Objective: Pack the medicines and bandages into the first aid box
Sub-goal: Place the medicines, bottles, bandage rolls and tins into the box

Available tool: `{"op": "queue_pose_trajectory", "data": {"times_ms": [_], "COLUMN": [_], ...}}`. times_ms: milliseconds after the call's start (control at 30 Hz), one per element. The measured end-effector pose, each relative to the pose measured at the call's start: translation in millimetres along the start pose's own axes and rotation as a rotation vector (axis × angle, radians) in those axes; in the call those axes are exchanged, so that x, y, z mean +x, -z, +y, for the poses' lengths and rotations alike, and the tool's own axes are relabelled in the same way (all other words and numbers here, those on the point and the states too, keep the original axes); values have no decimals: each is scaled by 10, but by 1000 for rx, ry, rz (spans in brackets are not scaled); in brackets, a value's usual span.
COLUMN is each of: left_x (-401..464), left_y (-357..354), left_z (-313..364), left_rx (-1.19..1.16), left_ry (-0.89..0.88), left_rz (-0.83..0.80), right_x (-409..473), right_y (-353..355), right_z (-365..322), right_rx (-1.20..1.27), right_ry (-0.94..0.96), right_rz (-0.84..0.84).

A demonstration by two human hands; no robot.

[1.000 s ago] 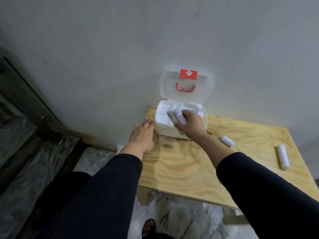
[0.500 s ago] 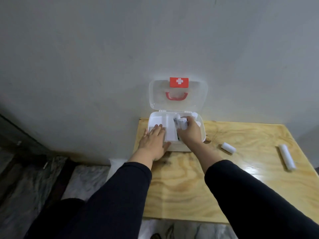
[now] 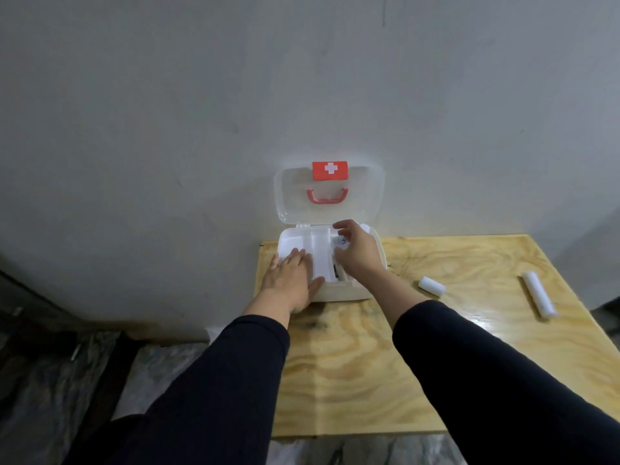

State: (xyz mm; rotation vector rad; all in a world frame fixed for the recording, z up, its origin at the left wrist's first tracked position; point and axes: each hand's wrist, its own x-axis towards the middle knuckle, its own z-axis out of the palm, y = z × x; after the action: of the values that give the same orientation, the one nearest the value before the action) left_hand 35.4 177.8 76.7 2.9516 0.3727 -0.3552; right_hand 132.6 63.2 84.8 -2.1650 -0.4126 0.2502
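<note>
The white first aid box (image 3: 339,292) stands at the table's back left corner, its clear lid (image 3: 364,196) up against the wall. My left hand (image 3: 289,280) lies flat on the white tray in the box's left half, holding nothing. Over the right half, my right hand (image 3: 358,251) has a small white labelled medicine bottle (image 3: 341,242) between thumb and index finger, low inside the box. The hand hides what lies below it. A short white bandage roll (image 3: 432,285) and a long one (image 3: 538,294) lie on the table to the right.
The plywood table (image 3: 369,364) ends just left of the box, and a grey wall rises right behind it. Dark stone floor lies to the left and at the table's near edge.
My right hand lowered the bottle deeper into the box's right half, fingers loosening. My left hand slid from the table beside the box onto the tray. The camera view shifted.
</note>
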Motion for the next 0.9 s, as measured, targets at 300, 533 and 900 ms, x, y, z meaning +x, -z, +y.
{"op": "queue_pose_trajectory", "data": {"times_ms": [300,533,900], "left_x": [216,530,841], "left_y": [680,674,248], "left_z": [456,1352,2522], "left_rx": [-78,-31,38], "left_ry": [-79,-268,-310], "left_rz": [-5,-7,-213], "right_x": [-36,-208,-307], "right_y": [672,1443,2512], "right_z": [-53,493,1706], "right_rx": [-89,-229,-448], "right_ry": [70,-108,-427], "right_rz": [120,129,-14]}}
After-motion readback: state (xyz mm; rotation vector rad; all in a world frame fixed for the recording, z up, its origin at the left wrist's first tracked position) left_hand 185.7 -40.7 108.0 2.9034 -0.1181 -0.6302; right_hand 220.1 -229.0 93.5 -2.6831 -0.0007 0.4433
